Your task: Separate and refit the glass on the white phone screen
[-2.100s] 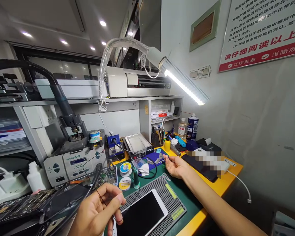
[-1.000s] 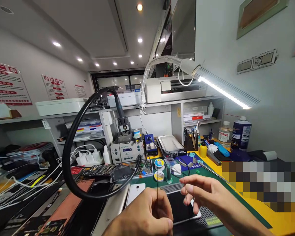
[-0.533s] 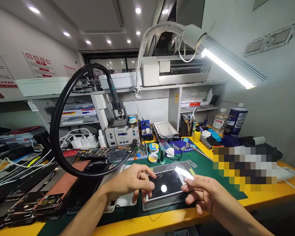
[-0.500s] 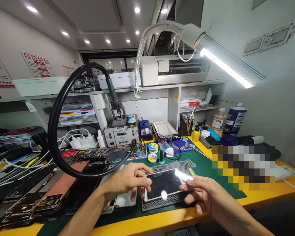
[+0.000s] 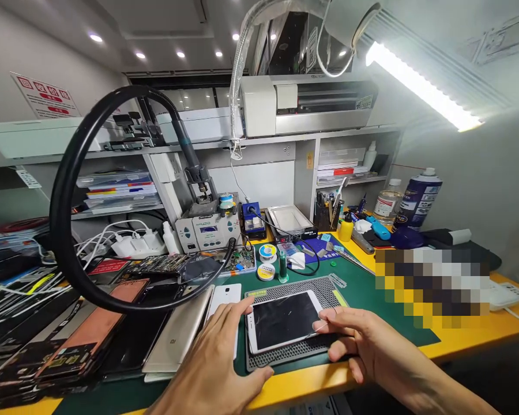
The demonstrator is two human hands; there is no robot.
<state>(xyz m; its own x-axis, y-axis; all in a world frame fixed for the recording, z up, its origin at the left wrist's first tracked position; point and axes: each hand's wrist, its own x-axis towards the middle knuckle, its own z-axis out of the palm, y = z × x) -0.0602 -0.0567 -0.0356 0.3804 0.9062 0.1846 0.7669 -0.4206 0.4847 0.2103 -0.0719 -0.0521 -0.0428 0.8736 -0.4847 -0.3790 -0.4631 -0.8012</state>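
Note:
A white-framed smartphone (image 5: 283, 321) with a dark screen lies face up, slightly tilted, on a grey perforated pad (image 5: 324, 287). My right hand (image 5: 363, 340) has its thumb and forefinger closed at the phone's right end; the other fingers curl in the air beside it. My left hand (image 5: 218, 357) is open at the phone's left end, thumb and fingers spread apart, the forefinger's tip by the upper left corner. Partly behind the left hand lie a white phone back (image 5: 225, 293) and a gold phone (image 5: 179, 331).
A stack of dismantled phones (image 5: 82, 340) fills the left side of the green mat (image 5: 398, 325). A black hose (image 5: 64, 173) loops from the hot air station (image 5: 207, 233). Solder spools (image 5: 266, 272), tweezers (image 5: 352, 260) and a yellow bottle (image 5: 345, 229) stand or lie behind the pad.
My left hand has opened and moved down and left, off the phone's screen. The right hand stays at the phone's right end. The camera view has shifted and tilted down a little.

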